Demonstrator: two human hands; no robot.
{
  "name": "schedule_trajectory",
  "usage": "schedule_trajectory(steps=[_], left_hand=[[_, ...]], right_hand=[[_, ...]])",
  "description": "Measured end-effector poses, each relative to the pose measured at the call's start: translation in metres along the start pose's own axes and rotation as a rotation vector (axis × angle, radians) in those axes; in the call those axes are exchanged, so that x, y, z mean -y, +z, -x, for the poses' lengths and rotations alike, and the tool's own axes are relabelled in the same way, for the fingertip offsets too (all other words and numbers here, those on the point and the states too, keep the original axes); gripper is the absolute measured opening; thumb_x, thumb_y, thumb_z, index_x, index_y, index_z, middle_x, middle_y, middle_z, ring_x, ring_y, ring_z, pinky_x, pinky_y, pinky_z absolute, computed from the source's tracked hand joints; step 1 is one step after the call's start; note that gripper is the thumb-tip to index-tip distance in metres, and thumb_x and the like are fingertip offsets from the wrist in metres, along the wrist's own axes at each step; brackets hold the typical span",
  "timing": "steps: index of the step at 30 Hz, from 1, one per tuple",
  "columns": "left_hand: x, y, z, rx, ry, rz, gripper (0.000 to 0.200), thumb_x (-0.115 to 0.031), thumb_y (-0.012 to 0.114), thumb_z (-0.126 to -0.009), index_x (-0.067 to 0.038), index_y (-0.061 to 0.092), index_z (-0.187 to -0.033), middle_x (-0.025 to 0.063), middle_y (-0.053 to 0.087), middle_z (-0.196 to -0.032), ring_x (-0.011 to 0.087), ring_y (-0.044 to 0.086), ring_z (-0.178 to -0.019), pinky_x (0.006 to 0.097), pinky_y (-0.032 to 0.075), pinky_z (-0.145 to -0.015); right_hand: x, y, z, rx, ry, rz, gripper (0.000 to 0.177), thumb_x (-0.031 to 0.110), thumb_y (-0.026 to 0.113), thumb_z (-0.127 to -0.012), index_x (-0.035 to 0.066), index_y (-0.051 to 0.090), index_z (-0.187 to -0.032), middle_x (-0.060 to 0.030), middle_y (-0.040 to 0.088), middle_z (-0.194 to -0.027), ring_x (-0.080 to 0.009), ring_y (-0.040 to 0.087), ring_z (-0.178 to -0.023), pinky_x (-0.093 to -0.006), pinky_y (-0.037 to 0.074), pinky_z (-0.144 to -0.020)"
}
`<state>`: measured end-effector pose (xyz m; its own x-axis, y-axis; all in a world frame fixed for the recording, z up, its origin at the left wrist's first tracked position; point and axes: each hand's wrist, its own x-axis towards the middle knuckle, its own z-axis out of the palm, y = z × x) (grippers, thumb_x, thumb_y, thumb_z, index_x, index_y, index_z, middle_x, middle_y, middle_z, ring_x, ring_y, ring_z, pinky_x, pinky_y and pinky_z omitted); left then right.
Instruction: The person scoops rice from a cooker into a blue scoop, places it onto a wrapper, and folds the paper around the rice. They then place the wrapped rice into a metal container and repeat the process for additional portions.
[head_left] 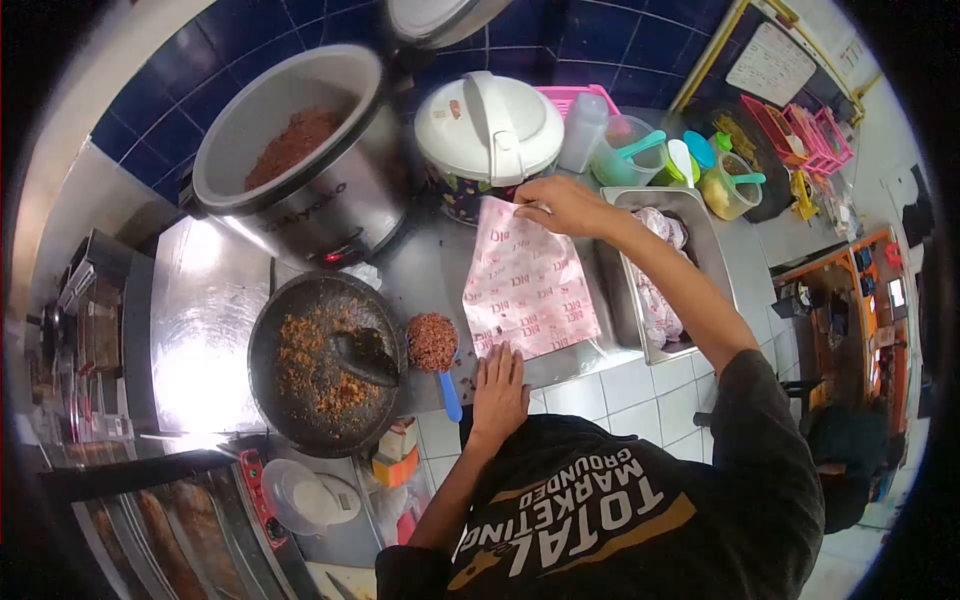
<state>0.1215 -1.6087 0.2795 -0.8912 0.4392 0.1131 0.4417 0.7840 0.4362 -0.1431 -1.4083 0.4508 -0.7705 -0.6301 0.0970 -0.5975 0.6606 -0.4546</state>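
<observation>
A pink printed wrapping paper [527, 283] lies flat on the steel counter [215, 320]. My left hand [498, 393] presses flat on the paper's near edge, fingers spread. My right hand [562, 205] pinches the paper's far corner beside the white closed rice cooker [487, 130]. Just left of my left hand stands a blue-handled measuring cup [434, 345] heaped with reddish-brown rice.
A dark wok [325, 362] with fried bits and a black scoop sits left of the cup. Behind it stands an open rice cooker [300, 150] holding red rice. A steel tray [660, 270] of wrapped packets lies to the right, with plastic containers and coloured spoons [690, 160] beyond.
</observation>
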Motion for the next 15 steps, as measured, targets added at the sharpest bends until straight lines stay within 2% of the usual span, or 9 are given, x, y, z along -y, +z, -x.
schedule_trajectory(steps=[8, 10, 11, 13, 15], left_hand=[[0.005, 0.0, 0.006, 0.023, 0.019, -0.013, 0.066, -0.027, 0.062, -0.09, 0.004, 0.041, -0.145, 0.0252, 0.035, -0.153, 0.0411, 0.03, -0.145, 0.0554, 0.024, -0.12], [0.006, 0.0, 0.008, 0.017, 0.024, -0.007, 0.066, -0.027, 0.061, -0.091, 0.004, 0.041, -0.146, 0.0254, 0.035, -0.154, 0.0411, 0.03, -0.145, 0.0555, 0.024, -0.12], [0.007, 0.0, 0.009, 0.01, 0.036, -0.004, 0.067, -0.027, 0.061, -0.091, 0.004, 0.041, -0.146, 0.0255, 0.034, -0.154, 0.0411, 0.03, -0.145, 0.0556, 0.024, -0.12], [0.005, -0.001, 0.008, 0.018, 0.031, -0.009, 0.066, -0.026, 0.061, -0.091, 0.004, 0.041, -0.146, 0.0255, 0.035, -0.154, 0.0412, 0.03, -0.146, 0.0548, 0.024, -0.121], [0.003, -0.005, 0.006, 0.029, 0.029, -0.013, 0.066, -0.026, 0.06, -0.091, 0.003, 0.041, -0.146, 0.0256, 0.036, -0.153, 0.0413, 0.03, -0.146, 0.0541, 0.023, -0.121]], right_hand=[[0.013, -0.013, 0.01, -0.1, 0.014, 0.078, 0.016, 0.02, 0.062, -0.093, 0.005, 0.065, -0.098, -0.017, 0.068, -0.097, -0.0389, 0.065, -0.093, -0.0489, 0.051, -0.079], [0.018, -0.034, 0.012, -0.302, -0.189, 0.201, 0.016, 0.019, 0.064, -0.094, 0.004, 0.067, -0.1, -0.0141, 0.069, -0.097, -0.036, 0.065, -0.092, -0.0457, 0.051, -0.082], [0.025, -0.048, 0.012, -0.301, -0.189, 0.199, 0.016, 0.019, 0.064, -0.094, 0.004, 0.067, -0.1, -0.0141, 0.069, -0.097, -0.036, 0.065, -0.092, -0.0457, 0.051, -0.082], [0.044, -0.081, 0.017, -0.399, -0.234, 0.41, 0.016, 0.019, 0.061, -0.093, 0.005, 0.065, -0.1, -0.0163, 0.069, -0.09, -0.0373, 0.067, -0.088, -0.046, 0.052, -0.078], [0.07, -0.116, 0.027, -0.491, -0.286, 0.5, 0.018, 0.017, 0.063, -0.091, 0.003, 0.064, -0.102, -0.0167, 0.069, -0.088, -0.0372, 0.067, -0.084, -0.0459, 0.052, -0.075]])
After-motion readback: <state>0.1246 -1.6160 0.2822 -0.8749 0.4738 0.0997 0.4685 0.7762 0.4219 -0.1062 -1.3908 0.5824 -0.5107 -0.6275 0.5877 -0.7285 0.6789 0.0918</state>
